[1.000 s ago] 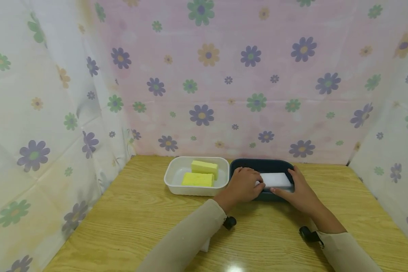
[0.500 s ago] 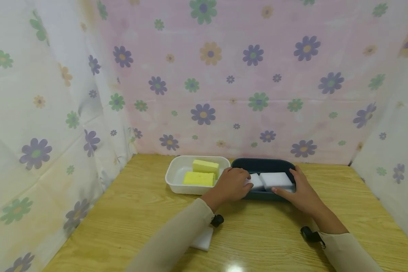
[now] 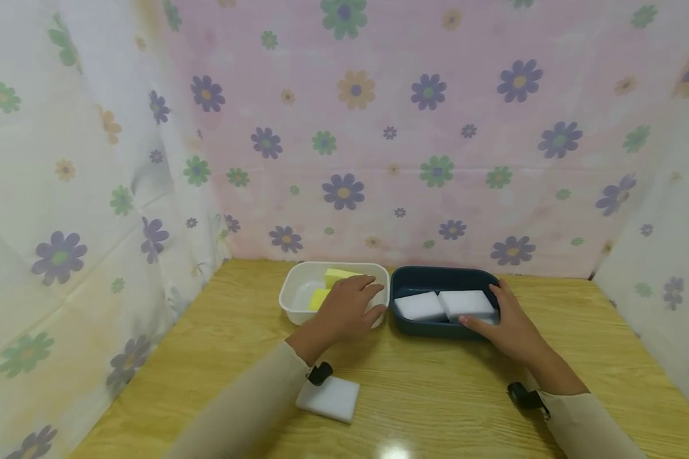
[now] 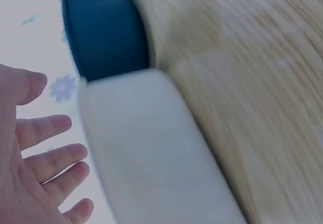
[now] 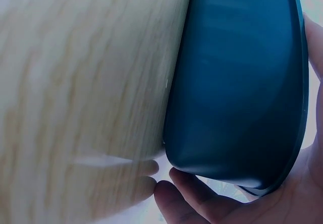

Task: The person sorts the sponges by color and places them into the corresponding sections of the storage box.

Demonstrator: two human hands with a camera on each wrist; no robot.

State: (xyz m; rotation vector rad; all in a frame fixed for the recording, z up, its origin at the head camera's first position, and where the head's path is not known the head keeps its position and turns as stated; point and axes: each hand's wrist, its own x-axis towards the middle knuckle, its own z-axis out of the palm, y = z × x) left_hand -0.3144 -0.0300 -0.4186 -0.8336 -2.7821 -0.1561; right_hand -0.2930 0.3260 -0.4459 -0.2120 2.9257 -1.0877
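My left hand (image 3: 344,310) hovers over the right part of a white plastic bin (image 3: 289,303), fingers spread and holding nothing. Two yellow sponges (image 3: 340,276) lie in that bin, partly behind the hand. Right beside it stands a dark blue bin (image 3: 430,329). Inside the blue bin, a white sponge (image 3: 420,306) lies on the left and another white sponge (image 3: 467,302) on the right; a pale edge shows beneath the latter. My right hand (image 3: 512,328) grips the blue bin's right end, thumb over the front rim. In the right wrist view, fingers (image 5: 202,196) curl round that end.
Another white sponge (image 3: 331,400) lies flat on the wooden table (image 3: 436,401), beside the left sleeve. Flowered cloth (image 3: 379,127) hangs behind the table and at both sides. Both bins stand near the table's back edge.
My left hand has left the white sponge in the blue bin and moved left over the white bin. The sponge on the table has come into view. My right hand stays in place.
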